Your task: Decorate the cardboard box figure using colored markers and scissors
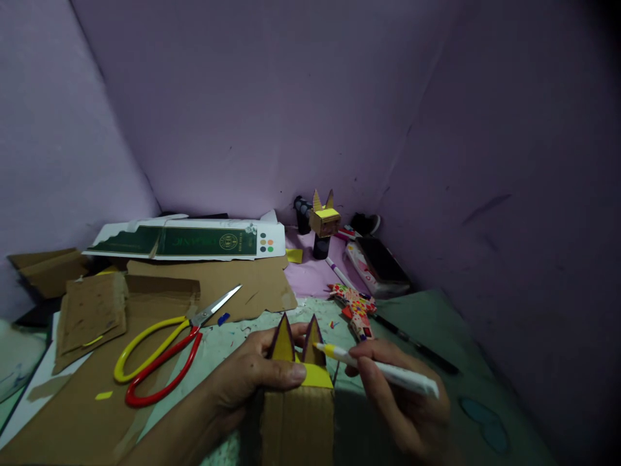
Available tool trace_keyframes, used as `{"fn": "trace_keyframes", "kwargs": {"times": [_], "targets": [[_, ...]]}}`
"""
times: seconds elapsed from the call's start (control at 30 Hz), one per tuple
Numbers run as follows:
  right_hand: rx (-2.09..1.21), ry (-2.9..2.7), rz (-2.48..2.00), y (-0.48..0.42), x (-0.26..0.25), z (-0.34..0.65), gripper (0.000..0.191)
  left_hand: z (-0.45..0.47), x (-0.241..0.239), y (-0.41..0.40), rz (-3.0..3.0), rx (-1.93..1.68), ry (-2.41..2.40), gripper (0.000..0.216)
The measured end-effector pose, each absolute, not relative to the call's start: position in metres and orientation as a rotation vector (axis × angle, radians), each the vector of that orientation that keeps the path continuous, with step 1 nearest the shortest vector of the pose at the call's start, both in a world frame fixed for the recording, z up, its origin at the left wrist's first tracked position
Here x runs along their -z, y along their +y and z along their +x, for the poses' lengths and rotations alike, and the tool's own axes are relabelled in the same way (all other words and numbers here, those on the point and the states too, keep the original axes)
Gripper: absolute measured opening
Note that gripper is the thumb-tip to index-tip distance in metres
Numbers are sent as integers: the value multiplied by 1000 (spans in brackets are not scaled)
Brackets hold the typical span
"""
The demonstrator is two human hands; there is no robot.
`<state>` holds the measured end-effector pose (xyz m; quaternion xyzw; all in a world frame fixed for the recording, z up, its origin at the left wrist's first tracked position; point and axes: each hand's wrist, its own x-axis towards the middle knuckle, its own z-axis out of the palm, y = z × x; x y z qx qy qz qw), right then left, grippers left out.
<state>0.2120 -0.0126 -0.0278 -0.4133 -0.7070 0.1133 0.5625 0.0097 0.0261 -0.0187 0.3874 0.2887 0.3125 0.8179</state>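
Observation:
My left hand (264, 370) grips the upper end of a cardboard box (298, 424), thumb lying across a yellow strip (317, 377) on its top edge. Two pointed cardboard ears (282, 343) with dark edges stand up from the box. The left ear looks yellow on its face; the right one is browner. In my right hand (398, 388) is a white marker pen (388, 372), held like a pencil. Its yellow tip touches or nearly touches the right ear.
Yellow-and-red-handled scissors (187, 336) lie on cardboard (242, 285) at left. A small eared cardboard head (325, 221) sits on a dark cylinder at the back. A patterned glue gun (354, 307) and a phone (382, 260) are at right. Purple walls close in the workspace.

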Motion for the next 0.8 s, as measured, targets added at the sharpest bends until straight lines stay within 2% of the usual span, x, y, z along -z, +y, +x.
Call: {"fn": "trace_keyframes", "kwargs": {"times": [0.17, 0.3, 0.43, 0.53, 0.8], "targets": [[-220, -1648, -946, -9, 33, 213, 21, 10, 18, 27, 804, -649, 586, 76], [-295, -1646, -978, -14, 27, 210, 12, 7, 17, 29, 811, -622, 619, 74], [-383, -1648, -1009, -19, 24, 207, 19, 7, 15, 27, 801, -637, 617, 68], [-369, -1614, -992, -17, 29, 208, 14, 9, 14, 24, 783, -661, 619, 65], [-426, -1617, -1017, -19, 27, 209, 16, 9, 15, 23, 801, -654, 605, 69]]}}
